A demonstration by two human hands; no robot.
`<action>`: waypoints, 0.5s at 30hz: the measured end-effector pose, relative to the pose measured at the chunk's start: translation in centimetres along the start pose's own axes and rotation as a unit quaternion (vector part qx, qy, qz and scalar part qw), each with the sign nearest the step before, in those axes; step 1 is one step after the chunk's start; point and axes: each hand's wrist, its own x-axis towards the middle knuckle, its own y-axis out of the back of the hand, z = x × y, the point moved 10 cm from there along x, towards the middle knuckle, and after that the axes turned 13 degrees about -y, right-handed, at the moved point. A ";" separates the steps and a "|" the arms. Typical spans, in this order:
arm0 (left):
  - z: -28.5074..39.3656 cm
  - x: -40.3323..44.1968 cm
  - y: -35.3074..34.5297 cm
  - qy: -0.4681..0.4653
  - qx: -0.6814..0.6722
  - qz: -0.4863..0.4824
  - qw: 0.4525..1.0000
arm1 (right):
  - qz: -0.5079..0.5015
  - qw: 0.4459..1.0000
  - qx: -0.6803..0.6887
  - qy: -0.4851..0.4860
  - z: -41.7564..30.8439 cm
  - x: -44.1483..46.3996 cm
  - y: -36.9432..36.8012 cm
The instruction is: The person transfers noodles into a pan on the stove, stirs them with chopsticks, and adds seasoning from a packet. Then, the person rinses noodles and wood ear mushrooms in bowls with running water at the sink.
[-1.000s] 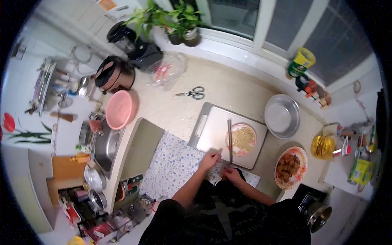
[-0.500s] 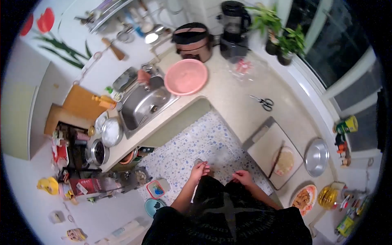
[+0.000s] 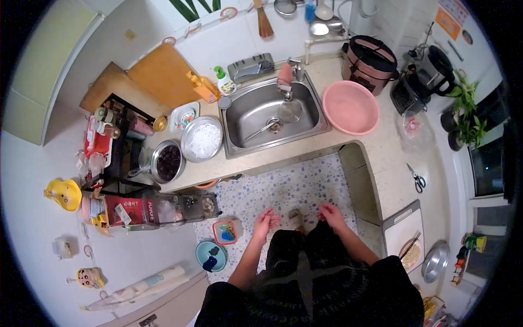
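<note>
My left hand (image 3: 266, 222) hangs in front of my body over the speckled floor, its fingers loosely apart and holding nothing. Level with it on the other side is my right hand (image 3: 331, 215), also bare, fingers slightly bent. Neither touches anything on the counter. Straight ahead is the steel sink (image 3: 245, 143), with a utensil by its drain and a pink cloth (image 3: 285, 74) at the faucet. To its right sits a pink basin (image 3: 350, 107). A steel bowl with white contents (image 3: 202, 139) and a pot of dark food (image 3: 168, 162) stand on its left.
On the right counter are scissors (image 3: 417, 179), a cutting board (image 3: 403, 231) with a plate and chopsticks, and a steel bowl (image 3: 436, 262). A pink cooker (image 3: 370, 62) is at the back. A teal basin (image 3: 211, 256) and a red-rimmed container (image 3: 224, 232) are low at left.
My view has swung left, so the sink now lies ahead and the cutting board sits farther right. Both hands stay in front of my body, the left fingers looser than before.
</note>
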 end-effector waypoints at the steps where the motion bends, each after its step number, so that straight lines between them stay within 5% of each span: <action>1: 1.0 0.7 0.8 -0.012 -0.009 0.016 1.000 | -0.012 1.000 -0.004 0.007 -1.4 0.7 -1.2; 6: 6.7 6.3 3.1 -0.096 0.028 0.045 0.994 | 0.022 0.987 -0.095 0.127 -7.9 6.1 -3.9; 9: 10.8 11.6 3.3 -0.203 0.140 0.054 0.968 | 0.074 0.961 -0.183 0.194 -14.2 7.9 -5.3; 15: 20.2 24.6 0.9 -0.247 0.418 0.034 0.874 | 0.183 0.898 -0.274 0.290 -26.5 12.9 -6.9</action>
